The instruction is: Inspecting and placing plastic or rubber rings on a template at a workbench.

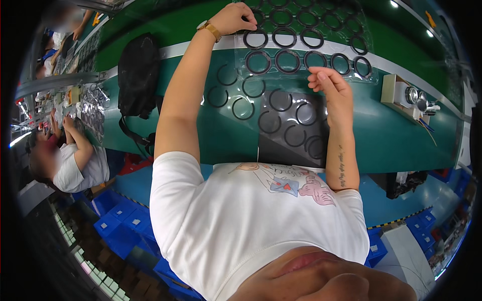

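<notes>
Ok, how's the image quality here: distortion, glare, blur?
Head view: fisheye bending curves the green workbench; head view: small glints on the clear plastic tray; head view: head of the seated co-worker blurred, left hand and right hand fairly sharp.

At upper centre, rings [276, 61] are set in a tray [271, 49], with the left hand [235, 19] placed at its left edge and the right hand [331, 86] near its lower edge.

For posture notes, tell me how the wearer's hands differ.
The left hand is farther out, at the clear tray's left side; the right hand is nearer the body, at the tray's near edge. The left hand's wrist bears a watch; the right hand's doesn't. Both are ungloved.
</notes>
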A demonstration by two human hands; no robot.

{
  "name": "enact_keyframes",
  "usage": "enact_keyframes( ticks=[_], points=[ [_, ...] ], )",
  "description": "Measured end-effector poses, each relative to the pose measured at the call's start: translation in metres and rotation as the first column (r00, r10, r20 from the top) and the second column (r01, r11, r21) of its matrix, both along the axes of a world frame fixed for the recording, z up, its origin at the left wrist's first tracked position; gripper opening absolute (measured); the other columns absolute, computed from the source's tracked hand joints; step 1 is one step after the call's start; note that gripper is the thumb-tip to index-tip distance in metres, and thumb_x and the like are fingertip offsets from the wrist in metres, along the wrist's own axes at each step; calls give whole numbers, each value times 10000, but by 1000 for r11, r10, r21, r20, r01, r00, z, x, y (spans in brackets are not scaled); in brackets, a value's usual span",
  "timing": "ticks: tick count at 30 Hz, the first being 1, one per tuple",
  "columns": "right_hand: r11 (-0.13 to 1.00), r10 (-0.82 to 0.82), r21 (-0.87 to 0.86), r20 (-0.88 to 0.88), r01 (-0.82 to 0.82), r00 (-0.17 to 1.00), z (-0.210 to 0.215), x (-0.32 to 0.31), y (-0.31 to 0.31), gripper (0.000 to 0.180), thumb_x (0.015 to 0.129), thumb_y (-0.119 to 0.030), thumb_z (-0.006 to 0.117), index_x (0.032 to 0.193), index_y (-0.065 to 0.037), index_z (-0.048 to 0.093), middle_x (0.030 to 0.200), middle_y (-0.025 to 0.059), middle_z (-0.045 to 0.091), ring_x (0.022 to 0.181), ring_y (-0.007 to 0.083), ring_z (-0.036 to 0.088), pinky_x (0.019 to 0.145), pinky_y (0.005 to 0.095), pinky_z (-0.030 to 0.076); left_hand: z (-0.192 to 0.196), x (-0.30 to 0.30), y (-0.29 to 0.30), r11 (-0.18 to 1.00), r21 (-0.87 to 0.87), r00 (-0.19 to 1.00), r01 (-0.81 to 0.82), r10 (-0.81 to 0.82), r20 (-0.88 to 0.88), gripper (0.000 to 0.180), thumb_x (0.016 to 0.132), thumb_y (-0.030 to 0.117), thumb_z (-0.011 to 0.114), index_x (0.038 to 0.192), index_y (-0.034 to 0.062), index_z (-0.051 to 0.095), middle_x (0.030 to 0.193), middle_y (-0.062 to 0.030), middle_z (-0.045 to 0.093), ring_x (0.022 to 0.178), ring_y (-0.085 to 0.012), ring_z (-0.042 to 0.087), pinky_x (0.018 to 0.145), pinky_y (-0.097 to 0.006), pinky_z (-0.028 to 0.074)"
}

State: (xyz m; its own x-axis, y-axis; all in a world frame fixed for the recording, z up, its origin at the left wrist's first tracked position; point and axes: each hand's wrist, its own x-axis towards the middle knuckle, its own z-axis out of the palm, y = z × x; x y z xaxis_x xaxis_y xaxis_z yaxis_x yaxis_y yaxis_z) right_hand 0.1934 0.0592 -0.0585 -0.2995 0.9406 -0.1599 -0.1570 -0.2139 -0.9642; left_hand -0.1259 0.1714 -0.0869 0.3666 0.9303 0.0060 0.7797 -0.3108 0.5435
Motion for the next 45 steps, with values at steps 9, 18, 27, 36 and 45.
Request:
enact_keyframes(
  ticks=[9,18,27,36,45],
  points=[
    [999,36,35,-88,-33,995,4,-5,-4,278,910,-151,580,1144,-4,606,1033,90,656,928,136,610,781,243,449,50,79,-73,908,419,978,16,-102,184,164,701,170,747,828,93,679,1000,-37,589,991,-249,517,892,-345,401],
    [998,20,-58,-153,-29,988,11,2,-4,269,913,-100,564,1140,43,590,929,139,682,825,157,662,671,236,537,81,134,-140,921,324,903,-217,63,426,260,708,100,748,949,93,650,989,-60,571,829,-202,560,707,-306,471],
    [994,106,-16,-200,-111,974,15,6,-9,300,932,-145,538,1142,66,578,906,188,679,753,196,681,570,231,556,79,117,-142,873,-485,460,40,415,785,282,895,97,589,1149,-27,604,942,-94,661,837,-129,625,725,-246,511],
    [975,202,-13,-365,-222,909,12,11,-5,340,969,-175,463,1170,85,548,936,221,670,776,230,685,556,251,567,80,115,-140,849,-521,401,91,447,800,289,914,110,561,1155,-47,589,952,-120,665,845,-156,655,717,-257,570],
    [975,197,-19,-406,-223,893,8,10,-5,338,969,-166,463,1182,83,542,985,216,659,815,249,684,554,262,581,77,112,-139,827,-551,389,114,473,790,291,919,107,548,1154,-61,580,963,-147,665,858,-174,670,683,-248,589]
  ],
)
